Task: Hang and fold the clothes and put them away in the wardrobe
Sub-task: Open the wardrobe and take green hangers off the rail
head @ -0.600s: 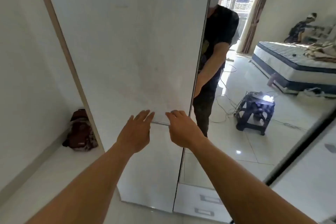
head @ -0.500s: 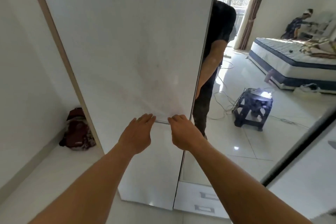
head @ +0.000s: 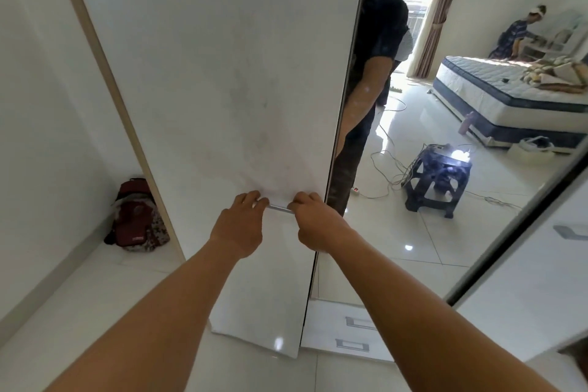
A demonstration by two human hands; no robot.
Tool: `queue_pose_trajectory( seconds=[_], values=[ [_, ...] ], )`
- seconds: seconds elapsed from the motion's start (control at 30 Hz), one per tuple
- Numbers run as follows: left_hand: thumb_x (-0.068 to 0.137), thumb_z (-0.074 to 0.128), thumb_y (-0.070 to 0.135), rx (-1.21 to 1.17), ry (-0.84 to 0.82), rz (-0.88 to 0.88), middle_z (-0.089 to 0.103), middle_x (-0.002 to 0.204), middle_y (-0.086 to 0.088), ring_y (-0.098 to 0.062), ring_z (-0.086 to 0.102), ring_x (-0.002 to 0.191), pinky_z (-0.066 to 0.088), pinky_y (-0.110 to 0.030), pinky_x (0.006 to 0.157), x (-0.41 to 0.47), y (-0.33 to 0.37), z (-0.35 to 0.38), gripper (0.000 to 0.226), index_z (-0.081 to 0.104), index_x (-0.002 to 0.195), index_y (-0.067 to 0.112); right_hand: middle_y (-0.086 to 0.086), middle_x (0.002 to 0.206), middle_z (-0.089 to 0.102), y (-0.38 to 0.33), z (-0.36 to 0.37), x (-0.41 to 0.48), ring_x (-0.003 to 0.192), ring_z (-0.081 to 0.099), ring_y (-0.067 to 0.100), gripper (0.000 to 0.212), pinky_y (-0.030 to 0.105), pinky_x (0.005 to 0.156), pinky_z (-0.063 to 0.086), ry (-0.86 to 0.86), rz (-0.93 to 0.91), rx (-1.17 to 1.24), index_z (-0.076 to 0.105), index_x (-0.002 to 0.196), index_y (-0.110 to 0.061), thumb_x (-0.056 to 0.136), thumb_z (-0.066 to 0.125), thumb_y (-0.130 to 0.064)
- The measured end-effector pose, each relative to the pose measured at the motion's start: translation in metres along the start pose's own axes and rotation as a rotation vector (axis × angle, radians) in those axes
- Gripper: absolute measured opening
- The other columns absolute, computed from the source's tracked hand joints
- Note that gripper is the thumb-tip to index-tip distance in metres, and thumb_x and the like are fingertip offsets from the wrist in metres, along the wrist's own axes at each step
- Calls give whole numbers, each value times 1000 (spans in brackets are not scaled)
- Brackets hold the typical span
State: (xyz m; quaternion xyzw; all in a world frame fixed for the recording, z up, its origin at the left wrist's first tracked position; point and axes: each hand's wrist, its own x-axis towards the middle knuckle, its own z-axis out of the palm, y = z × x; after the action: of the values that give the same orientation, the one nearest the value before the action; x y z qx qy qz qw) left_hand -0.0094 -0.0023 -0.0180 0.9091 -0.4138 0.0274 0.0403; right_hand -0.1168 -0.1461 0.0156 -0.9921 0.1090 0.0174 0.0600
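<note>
1. While the left hand curls its fingers around the left end of the metal handle, the right hand grips the right end, fingers closed on it.
2. This handle sits on the white wardrobe door, which stands straight ahead.
3. Just beside it, on the right, is the mirror door.
4. A dark red bag lies on the floor at the left, near the wall.
</note>
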Motion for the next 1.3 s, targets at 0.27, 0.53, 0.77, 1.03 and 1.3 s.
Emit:
queue_pose_trajectory(
  seconds=[0.27, 0.53, 0.77, 1.03, 1.3],
  values=[
    [105, 35, 30, -24, 27, -81, 34, 152, 1, -20, 37, 139, 50, -41, 98, -34, 2, -3, 38, 46, 139, 18, 3, 146, 47, -10, -55, -58, 127, 56, 25, 53, 38, 109, 47, 79, -158, 52, 46, 149, -14, 97, 56, -9],
    [106, 25, 42, -48, -124, -143, 30, 152, -2, -24, 33, 141, 45, -49, 102, -89, -6, -24, 40, 47, 134, 25, 4, 119, 56, -51, -138, -94, 96, 57, 11, 32, 25, 85, 53, 925, -368, 306, 56, 124, -10, 94, 61, -17],
    [104, 40, 40, -346, -106, -211, 61, 119, -7, -25, 62, 99, 51, -40, 90, -136, -24, -57, 34, 43, 133, 22, -10, 93, 69, -97, -173, -111, 83, 68, 11, 44, 22, 80, 57, 741, -343, 649, 40, 146, -15, 103, 50, -11],
    [101, 44, 38, -840, 524, -284, 73, 103, 4, -15, 71, 89, 58, -43, 87, -194, -44, -161, 22, 63, 113, 35, -5, 104, 77, -170, -196, -129, 89, 72, 6, 26, 37, 89, 59, 587, -426, 498, 72, 118, -15, 104, 49, -17],
    [94, 32, 70, -982, 785, -318, 73, 97, -2, -20, 70, 94, 57, -49, 89, -266, -69, -256, 62, 70, 100, 22, -4, 117, 75, -261, -219, -116, 110, 67, 7, 40, 17, 89, 44, 511, -473, 468, 63, 137, -25, 99, 61, -36]
  ],
)
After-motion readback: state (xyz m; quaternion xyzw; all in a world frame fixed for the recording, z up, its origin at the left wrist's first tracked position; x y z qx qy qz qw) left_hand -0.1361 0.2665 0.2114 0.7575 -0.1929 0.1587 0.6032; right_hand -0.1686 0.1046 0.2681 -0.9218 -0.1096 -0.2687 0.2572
